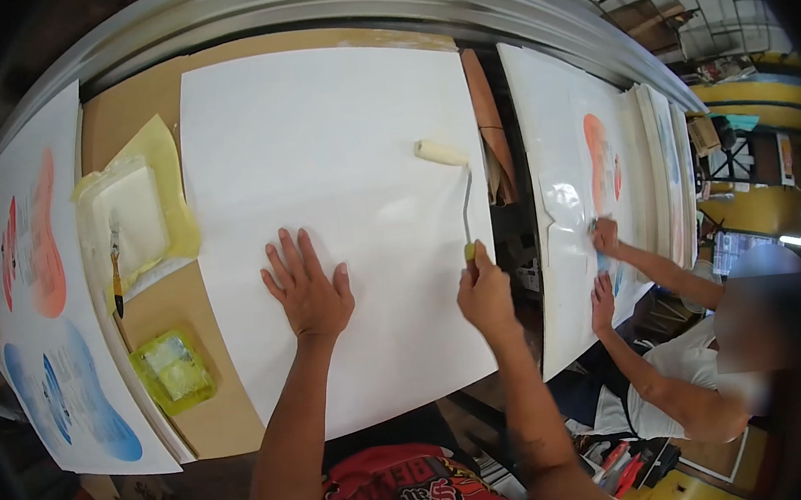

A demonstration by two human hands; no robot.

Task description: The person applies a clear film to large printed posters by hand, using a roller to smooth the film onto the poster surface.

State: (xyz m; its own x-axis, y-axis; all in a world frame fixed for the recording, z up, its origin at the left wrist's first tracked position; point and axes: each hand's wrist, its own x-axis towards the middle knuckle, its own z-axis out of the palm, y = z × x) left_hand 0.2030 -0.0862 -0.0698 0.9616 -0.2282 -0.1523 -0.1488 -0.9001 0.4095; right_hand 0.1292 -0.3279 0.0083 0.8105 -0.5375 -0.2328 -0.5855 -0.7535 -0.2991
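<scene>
A large white sheet lies on a brown board. My left hand rests flat on it with the fingers spread. Farther right, my right hand is closed round the yellow-green handle of a paint roller. The cream roller head touches the sheet near its upper right edge. Left of the sheet, a white tray with pale contents sits on yellow paper. A brush lies across that tray. Below it is a green-yellow tray.
Printed sheets with red and blue shapes lie at the left. Across a gap on the right, a co-worker has both hands on another printed sheet. A metal rail runs along the far edge.
</scene>
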